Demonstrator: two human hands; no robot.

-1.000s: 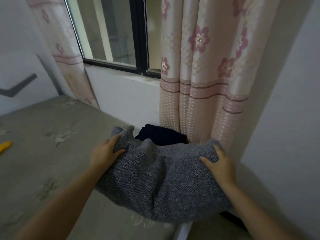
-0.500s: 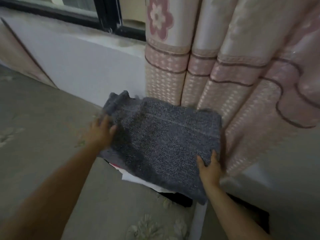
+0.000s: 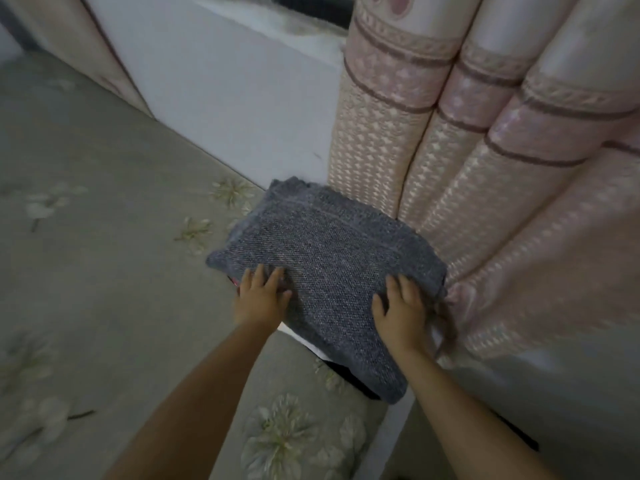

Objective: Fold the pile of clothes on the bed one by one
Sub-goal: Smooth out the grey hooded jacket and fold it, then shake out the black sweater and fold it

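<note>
Both hands, left (image 3: 261, 299) and right (image 3: 401, 313), lay spread flat on the folded sweater (image 3: 329, 265), stacked at the bed's (image 3: 104, 271) edge beside the curtain (image 3: 485, 168). An uneven push could have tipped the stack off.

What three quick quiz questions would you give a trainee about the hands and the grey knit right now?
1. True or false: both hands lie flat on top of the folded grey knit.
2. Multiple choice: what stands right behind the knit? A) a pillow B) the pink patterned curtain C) a laundry basket
3. Fill in: the knit sits on a stack at the edge of the ____, with white and dark cloth showing under it.

Key
1. True: the left hand and the right hand press on it with straight fingers.
2. B
3. bed
</note>
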